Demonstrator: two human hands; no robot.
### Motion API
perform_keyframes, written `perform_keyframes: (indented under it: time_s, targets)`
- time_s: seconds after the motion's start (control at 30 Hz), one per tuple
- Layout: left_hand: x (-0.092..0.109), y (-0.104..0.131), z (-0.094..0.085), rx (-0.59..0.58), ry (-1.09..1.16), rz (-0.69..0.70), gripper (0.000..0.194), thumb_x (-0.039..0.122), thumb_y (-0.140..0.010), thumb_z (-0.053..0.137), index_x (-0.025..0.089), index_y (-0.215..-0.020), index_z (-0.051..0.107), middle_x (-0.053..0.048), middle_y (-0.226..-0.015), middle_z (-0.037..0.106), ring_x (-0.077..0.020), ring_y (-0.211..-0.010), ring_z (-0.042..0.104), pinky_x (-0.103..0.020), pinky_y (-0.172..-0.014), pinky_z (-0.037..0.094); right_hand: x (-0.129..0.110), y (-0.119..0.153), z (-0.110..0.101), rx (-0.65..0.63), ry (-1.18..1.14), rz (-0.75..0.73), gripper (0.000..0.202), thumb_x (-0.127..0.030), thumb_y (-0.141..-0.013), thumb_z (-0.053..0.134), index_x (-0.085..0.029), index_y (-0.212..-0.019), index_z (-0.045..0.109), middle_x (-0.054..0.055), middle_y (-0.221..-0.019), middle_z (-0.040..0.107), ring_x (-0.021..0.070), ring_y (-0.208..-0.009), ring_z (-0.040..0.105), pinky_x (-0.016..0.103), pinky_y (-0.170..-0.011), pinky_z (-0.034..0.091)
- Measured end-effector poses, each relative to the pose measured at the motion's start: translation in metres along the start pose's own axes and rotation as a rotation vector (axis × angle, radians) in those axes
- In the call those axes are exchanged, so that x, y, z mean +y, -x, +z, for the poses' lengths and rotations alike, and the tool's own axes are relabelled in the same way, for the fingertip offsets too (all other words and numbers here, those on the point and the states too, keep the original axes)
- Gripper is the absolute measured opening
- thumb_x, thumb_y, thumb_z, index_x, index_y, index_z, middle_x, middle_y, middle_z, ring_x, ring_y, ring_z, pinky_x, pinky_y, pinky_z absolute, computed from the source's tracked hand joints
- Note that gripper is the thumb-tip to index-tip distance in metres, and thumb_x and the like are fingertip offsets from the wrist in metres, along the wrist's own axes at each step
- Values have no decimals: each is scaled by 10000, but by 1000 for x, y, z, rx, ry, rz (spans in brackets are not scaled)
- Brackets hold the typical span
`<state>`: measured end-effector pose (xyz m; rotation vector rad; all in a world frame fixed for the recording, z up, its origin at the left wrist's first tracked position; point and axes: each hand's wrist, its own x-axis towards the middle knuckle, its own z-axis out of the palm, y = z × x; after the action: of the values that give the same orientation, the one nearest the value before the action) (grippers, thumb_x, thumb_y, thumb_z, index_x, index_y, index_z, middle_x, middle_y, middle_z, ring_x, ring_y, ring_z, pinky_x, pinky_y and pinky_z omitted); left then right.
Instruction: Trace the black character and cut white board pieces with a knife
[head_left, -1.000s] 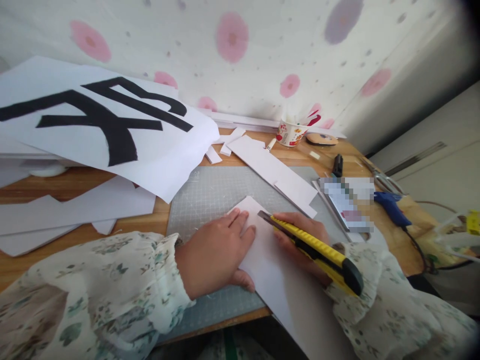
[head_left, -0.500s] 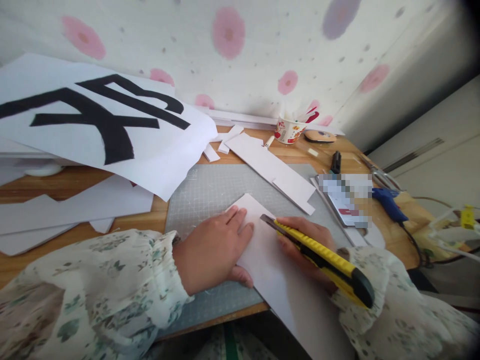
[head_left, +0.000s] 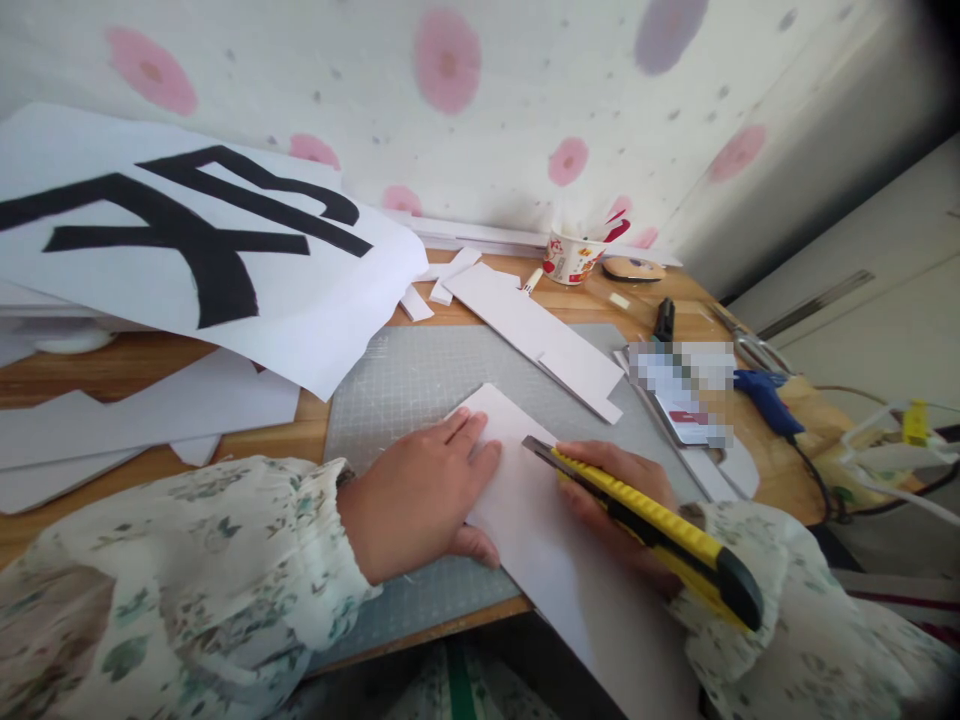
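Observation:
A long white board (head_left: 540, 540) lies slantwise over the grey cutting mat (head_left: 420, 365), its near end reaching past the table edge. Spread flat on the board's left side, my left hand (head_left: 427, 490) presses it down with the fingers stretched out. My right hand (head_left: 622, 480) is wrapped round a yellow and black utility knife (head_left: 652, 520). The knife's blade is out, and its tip is over the board, right of my left fingertips. Whether the tip touches the surface I cannot tell.
Behind lies another white board piece (head_left: 536, 330) with scraps. A white sheet with black characters (head_left: 300, 340) covers the left. On the right are a phone (head_left: 667, 400), a blue glue gun (head_left: 772, 400), scissors (head_left: 750, 340), a paper cup (head_left: 570, 257) and a computer mouse (head_left: 634, 269).
The view has shifted slightly, so most things sit a little further left. The knife tip has moved slightly towards me along the board. My left hand keeps its place on it.

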<state>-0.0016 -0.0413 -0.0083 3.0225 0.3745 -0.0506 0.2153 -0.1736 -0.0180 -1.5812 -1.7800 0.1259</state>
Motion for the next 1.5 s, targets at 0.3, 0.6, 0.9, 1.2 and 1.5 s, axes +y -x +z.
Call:
perform_keyframes:
  time_s: [0.3, 0.6, 0.9, 1.2, 1.5]
  targets:
    - [0, -1, 0, 10, -5, -6, 1018, 800, -681, 705, 41, -1348, 586, -348, -1477, 495, -469, -1398, 469, -549, -1116, 446, 0, 7, -5, 4, 13, 7, 221, -216, -846, 639, -257, -1062, 662, 9, -801, 776, 180, -622, 739, 251, -555, 590]
    - [0, 0, -1, 17, 10, -9, 1013, 779, -667, 737, 29, -1333, 596, -358, -1472, 495, -480, -1400, 461, -555, -1111, 452, -1, 8, -8, 26, 6, -9, 208, -229, -859, 632, -258, -1063, 658, 4, -795, 770, 170, -620, 733, 245, -575, 595]
    - [0, 2, 1, 15, -10, -4, 1022, 794, -689, 703, 36, -1362, 570, -352, -1483, 485, -474, -1405, 457, -553, -1112, 443, 8, 13, -10, 10, -57, 101, 221, -253, -854, 637, -280, -1066, 694, 27, -889, 783, 214, -738, 745, 307, -672, 602]
    - [-1, 0, -2, -41, -43, -12, 1037, 819, -718, 652, 46, -1398, 535, -332, -1516, 456, -449, -1435, 426, -523, -1141, 409, 23, 13, -5, -23, -519, 434, 233, -365, -859, 712, -268, -1070, 719, 32, -844, 755, 193, -698, 699, 288, -579, 558]
    - [1, 2, -2, 27, -1, 0, 1004, 760, -704, 732, 27, -1367, 554, -340, -1480, 492, -454, -1414, 452, -546, -1118, 423, 18, -15, -2, 99, -707, 495, 314, -421, -864, 720, -230, -1105, 659, 11, -805, 716, 174, -720, 698, 319, -693, 608]
